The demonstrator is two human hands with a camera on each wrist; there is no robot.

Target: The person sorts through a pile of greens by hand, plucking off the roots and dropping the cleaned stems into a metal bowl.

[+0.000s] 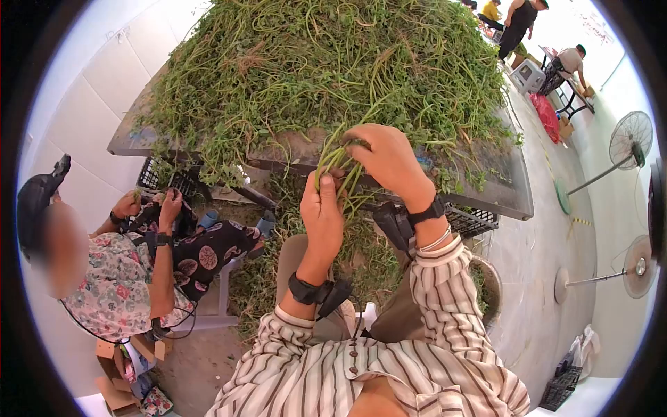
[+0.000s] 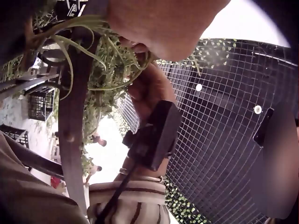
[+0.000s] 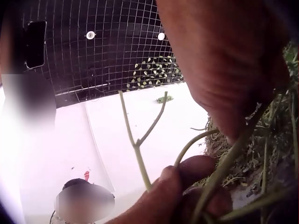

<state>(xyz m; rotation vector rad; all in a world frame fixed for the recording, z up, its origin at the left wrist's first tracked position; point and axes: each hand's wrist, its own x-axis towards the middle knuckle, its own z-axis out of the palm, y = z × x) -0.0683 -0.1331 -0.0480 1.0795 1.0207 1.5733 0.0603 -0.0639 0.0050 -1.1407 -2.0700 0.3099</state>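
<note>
My left hand (image 1: 324, 208) grips a small bunch of green plant stems (image 1: 332, 154), thumb pressed along them, just in front of the table edge. Close by on the upper right, my right hand (image 1: 390, 161) has its fingers bent down and pinches stems of the same bunch. In the right wrist view a forked stem (image 3: 137, 143) sticks up from the left hand (image 3: 170, 191), and other stems run up under the right hand (image 3: 224, 60). A big heap of leafy green stems (image 1: 299, 76) covers the table (image 1: 511, 177) beyond both hands.
Another person (image 1: 118, 264) sits at the left, hands raised over the lap. Loose greens (image 1: 260, 292) litter the floor under the table, near a black crate (image 1: 472, 221). Two standing fans (image 1: 631, 139) are at the right. People (image 1: 520, 24) work at the back right.
</note>
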